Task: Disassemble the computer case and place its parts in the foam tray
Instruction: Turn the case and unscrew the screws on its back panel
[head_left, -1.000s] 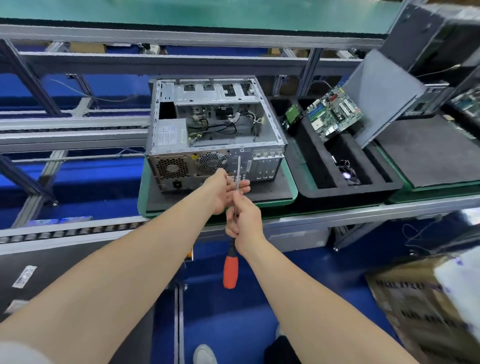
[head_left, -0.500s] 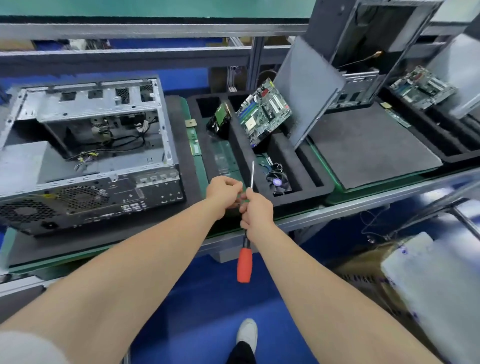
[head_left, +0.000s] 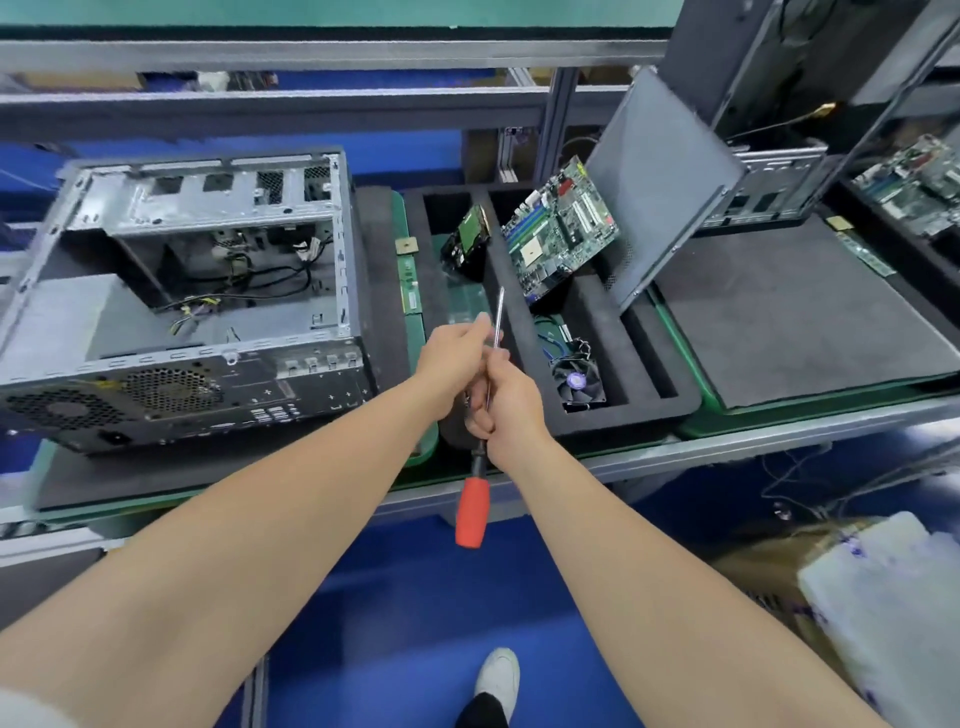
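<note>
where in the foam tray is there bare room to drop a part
Bare: the near end of the narrow slot between the fan and the foam tray rim, and the foam mat right of it. Crowded: motherboard, hard drive and side panel lean at the back; left hand, right hand and screwdriver hang over the left slot.

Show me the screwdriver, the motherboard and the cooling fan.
screwdriver (head_left: 472, 513): head view, red handle.
motherboard (head_left: 563, 228): head view, middle of the board.
cooling fan (head_left: 575, 381): head view, purple hub.

White shoe (head_left: 497, 675) on blue floor (head_left: 405, 597) (cardboard box (head_left: 758, 561) to its right)
</note>
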